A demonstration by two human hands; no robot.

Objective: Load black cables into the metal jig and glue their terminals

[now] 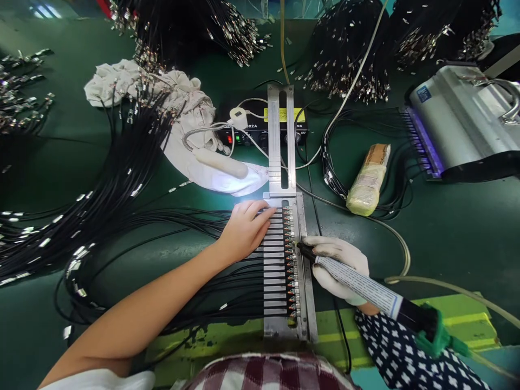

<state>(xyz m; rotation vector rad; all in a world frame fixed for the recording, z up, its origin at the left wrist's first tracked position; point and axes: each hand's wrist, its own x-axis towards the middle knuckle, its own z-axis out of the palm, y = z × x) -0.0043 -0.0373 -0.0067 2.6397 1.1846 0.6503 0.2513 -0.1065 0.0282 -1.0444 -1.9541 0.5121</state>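
My bare left hand [246,230] lies flat, fingers together, on the top slots of a metal fixture [280,271] that holds a row of black cables with metal tips. My right hand [337,262], in a white glove, grips a pen-like dispensing tool [357,281] whose dark tip touches the cable ends about halfway down the fixture. A hose runs from the tool's green back end off to the right.
Bundles of black cables [117,179] fan out to the left and lie heaped at the back. A white cloth [179,108], a lit gooseneck lamp [221,162], a black controller box [260,132], a taped packet [368,179] and a grey lamp unit [459,119] stand behind.
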